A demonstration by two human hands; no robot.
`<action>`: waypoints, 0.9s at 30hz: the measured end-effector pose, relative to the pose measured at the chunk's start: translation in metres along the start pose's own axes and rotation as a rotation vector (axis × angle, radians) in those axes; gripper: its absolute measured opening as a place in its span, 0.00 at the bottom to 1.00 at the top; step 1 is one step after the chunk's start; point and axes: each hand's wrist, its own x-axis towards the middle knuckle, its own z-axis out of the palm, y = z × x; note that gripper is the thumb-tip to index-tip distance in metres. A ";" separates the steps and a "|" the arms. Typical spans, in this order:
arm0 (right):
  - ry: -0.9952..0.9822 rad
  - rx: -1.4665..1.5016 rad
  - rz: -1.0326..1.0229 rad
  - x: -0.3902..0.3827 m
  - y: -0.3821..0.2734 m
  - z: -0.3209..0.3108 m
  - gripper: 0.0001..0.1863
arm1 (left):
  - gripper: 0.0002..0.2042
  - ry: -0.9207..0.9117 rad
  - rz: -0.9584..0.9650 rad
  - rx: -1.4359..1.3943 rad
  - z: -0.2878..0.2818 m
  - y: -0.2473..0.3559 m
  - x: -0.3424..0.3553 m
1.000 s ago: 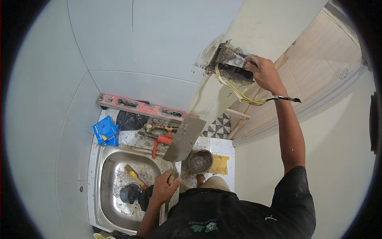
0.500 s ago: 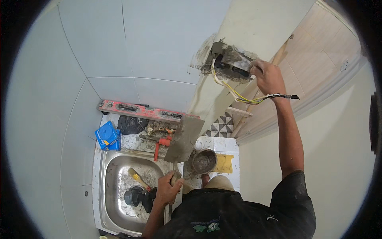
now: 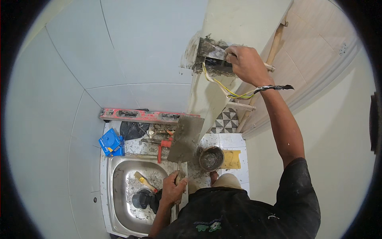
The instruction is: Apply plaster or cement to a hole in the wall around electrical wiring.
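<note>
Two bare hands showed in my feed, and I took the sink as my landmark. Just right of it, the left hand was closed around the handle of a wide trowel, whose grey-smeared blade pointed away past the sink's far right corner. Well beyond the sink and to its right, the right hand gripped a small metal blade at a rough-edged wall opening; I could not tell how firmly the blade pressed there. Yellow-green and white wires hung out of the opening, their dark-wrapped end by the right wrist.

Behind the sink I saw a red level, with blue packages near the far left corner. A brush and a black fitting lay inside the sink. Right of it, a bucket stood beside a yellow sheet.
</note>
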 end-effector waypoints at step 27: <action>0.106 -0.089 0.180 -0.041 0.030 -0.011 0.09 | 0.12 0.009 -0.042 -0.008 -0.002 -0.003 -0.004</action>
